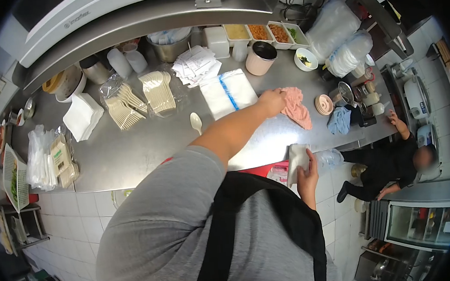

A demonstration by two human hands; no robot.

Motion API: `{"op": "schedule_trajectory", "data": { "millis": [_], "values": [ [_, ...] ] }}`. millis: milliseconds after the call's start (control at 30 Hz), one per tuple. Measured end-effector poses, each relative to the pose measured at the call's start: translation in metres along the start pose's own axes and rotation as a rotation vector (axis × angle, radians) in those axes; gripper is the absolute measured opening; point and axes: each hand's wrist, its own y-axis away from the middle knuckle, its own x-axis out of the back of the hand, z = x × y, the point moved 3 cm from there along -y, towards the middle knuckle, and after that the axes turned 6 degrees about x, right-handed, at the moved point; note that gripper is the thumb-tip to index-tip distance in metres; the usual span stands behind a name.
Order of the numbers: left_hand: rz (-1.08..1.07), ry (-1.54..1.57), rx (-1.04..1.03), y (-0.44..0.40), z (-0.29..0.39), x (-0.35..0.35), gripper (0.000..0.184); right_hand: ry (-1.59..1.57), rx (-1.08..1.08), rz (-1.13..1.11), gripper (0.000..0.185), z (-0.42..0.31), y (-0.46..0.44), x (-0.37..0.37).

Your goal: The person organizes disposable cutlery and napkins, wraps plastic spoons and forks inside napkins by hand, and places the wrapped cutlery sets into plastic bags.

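Steel desk (126,159) is carrying cutlery packs (159,93) far left, probably for easy reach. Left hand (273,103) is clamping its grip on the pink cloth (297,109), right of the white stack (239,89); right hand (307,178) is clasping a pale packet (297,159) at the near edge, likely close-in for control.

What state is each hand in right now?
Left hand: on the cloth, grip unclear.
Right hand: closed, holding a pale item.
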Motion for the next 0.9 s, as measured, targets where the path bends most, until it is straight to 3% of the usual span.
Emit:
{"op": "schedule_trajectory", "data": {
  "millis": [67, 167, 300, 433, 500, 767, 900],
  "values": [
    [-0.043, -0.097, -0.113, 0.006, 0.007, 0.034, 0.021, -0.039, -0.060, -0.024, 0.060, -0.003, -0.003, -0.001],
    [0.113, -0.069, -0.073, -0.004, 0.007, 0.026, 0.020, 0.000, -0.045, -0.050, 0.055, -0.012, -0.009, 0.005],
    [0.120, 0.089, 0.224, 0.006, -0.002, 0.063, 0.033, 0.023, 0.002, -0.088, 0.046, -0.026, -0.028, 0.004],
    [0.219, 0.056, 0.459, 0.083, -0.039, 0.102, 0.050, -0.001, 0.079, -0.140, 0.037, -0.020, -0.044, -0.004],
    [0.308, -0.061, 0.597, 0.122, -0.058, 0.093, 0.042, -0.012, 0.108, -0.167, 0.036, -0.023, -0.052, -0.013],
    [0.427, -0.117, 0.453, 0.142, -0.077, 0.085, 0.007, -0.015, 0.196, -0.253, 0.034, -0.050, -0.062, -0.046],
    [0.406, -0.137, 0.449, 0.138, -0.086, 0.083, 0.010, -0.028, 0.162, -0.278, 0.035, -0.052, -0.054, -0.048]
  ]
}}
